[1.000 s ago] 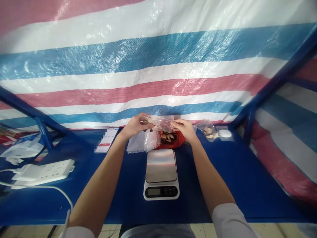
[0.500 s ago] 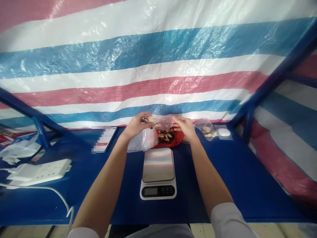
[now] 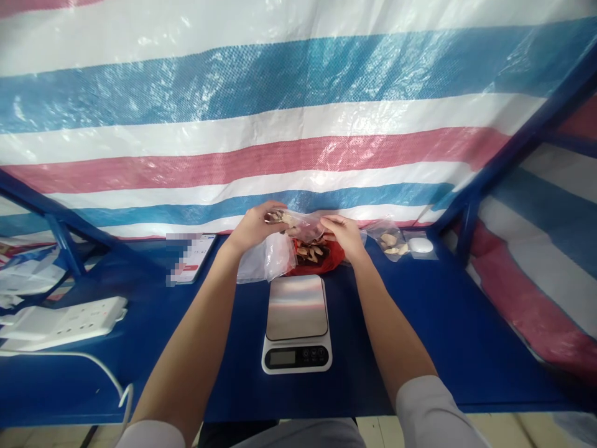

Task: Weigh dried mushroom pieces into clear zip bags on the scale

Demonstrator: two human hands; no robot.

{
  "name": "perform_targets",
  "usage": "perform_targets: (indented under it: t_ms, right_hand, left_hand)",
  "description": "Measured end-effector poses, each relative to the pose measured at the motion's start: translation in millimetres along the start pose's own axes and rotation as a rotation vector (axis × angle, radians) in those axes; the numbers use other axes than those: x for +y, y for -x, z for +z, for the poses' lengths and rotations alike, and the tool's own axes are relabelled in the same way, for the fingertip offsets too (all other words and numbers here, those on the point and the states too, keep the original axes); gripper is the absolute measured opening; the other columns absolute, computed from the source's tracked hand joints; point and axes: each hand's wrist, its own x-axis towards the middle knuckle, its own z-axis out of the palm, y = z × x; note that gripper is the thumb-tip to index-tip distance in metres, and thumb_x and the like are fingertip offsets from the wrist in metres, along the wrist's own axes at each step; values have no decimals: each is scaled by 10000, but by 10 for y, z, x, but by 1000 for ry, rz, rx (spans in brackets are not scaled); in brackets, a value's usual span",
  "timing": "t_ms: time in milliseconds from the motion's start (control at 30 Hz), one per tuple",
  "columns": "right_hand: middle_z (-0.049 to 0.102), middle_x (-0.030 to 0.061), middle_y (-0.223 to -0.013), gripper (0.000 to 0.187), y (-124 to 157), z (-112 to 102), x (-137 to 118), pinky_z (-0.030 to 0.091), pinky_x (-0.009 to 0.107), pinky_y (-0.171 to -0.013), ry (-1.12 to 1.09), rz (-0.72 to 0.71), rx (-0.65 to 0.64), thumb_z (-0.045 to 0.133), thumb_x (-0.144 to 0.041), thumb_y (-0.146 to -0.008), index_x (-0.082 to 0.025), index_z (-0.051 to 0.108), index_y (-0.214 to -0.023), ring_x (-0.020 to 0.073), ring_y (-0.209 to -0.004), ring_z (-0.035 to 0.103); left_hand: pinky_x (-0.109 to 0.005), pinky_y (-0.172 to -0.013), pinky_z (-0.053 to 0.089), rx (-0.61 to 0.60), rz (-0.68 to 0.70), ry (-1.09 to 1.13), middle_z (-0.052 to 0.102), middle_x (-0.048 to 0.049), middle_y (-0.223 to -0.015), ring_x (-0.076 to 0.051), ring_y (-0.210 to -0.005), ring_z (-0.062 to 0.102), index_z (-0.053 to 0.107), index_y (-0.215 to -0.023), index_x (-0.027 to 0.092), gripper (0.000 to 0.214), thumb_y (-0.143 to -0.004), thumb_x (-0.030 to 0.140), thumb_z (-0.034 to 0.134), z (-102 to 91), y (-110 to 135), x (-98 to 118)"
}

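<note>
Between left hand [image 3: 255, 229], right hand [image 3: 344, 236] | clear bag [image 3: 305, 226] | long axis left-to-right

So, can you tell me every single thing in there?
Striped sheet: one, red-white-blue, behind table
Table: one, blue, centre
Frame bars: several, blue, both sides
Kitchen scale: one, white and silver, table's middle
Red bag: one, red, behind scale
Dried slices: several, brown, in red bag
Flat bags: count unclear, whitish-clear, left of red bag
Phone: one, white screen, further left
Power strip: one, white, far left
Cable: one, white, near power strip
Small bag: one, clear, back right, tan pieces inside
Rounded object: one, white, beside small bag
Held bag: one, clear, between hands
Sleeves: two, pale, bottom
Left hand: one, bare, held bag's left end
Right hand: one, bare, its right end
</note>
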Motion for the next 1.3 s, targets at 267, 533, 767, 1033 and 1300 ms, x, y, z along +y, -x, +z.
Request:
perform_targets:
  t_ms: [267, 533, 767, 1033, 1300]
  right_hand:
    - [786, 32, -849, 251, 5, -8, 31, 641, 355, -754, 53, 43, -39, 758, -412, -736, -215, 776, -891, 230, -821, 755]
    - [782, 26, -807, 137, 40, -11, -21, 649, 346, -715, 44, 81, -55, 779, -334, -704, -222, 790, -783, 229, -768, 749]
    - [779, 29, -803, 128, 17, -40, 49, 648, 368, -708, 94, 86, -102, 767, -352, -716, -233, 776, -762, 230, -753, 745]
    - [759, 13, -726, 106, 22, -48, 38, 627, 294, -610, 101, 106, -127, 755, -344, -721, -240, 772, -729, 194, -679, 726]
    - [762, 25, -743, 131, 34, -75, -13, 632, 333, -654, 152, 154, -177, 766, -353, -719, -225, 763, -747, 222, -750, 731]
  left_hand:
    - [-335, -791, 514, -67, 22, -90, 722, -63, -977, -212, -845, 650, 695, -1102, 192, 473, -694, 426, 746, -79, -168, 116]
    - [-305, -770, 506, -238, 31, -154, 727, -32, -905, -222, -854, 672, 706, -1121, 226, 457, -716, 436, 730, -186, -242, 144]
    - [-312, -744, 520, -273, 32, -126, 741, -52, -913, -245, -879, 689, 712, -1128, 227, 487, -705, 467, 743, -199, -252, 102]
    - [-327, -804, 527, -262, 66, -60, 761, -79, -1005, -264, -951, 692, 727, -1156, 208, 543, -778, 596, 686, -160, -219, 103]
    - [-325, -854, 518, -237, 97, -126, 778, -66, -1021, -278, -977, 702, 760, -1103, 201, 557, -833, 656, 584, -182, -183, 219]
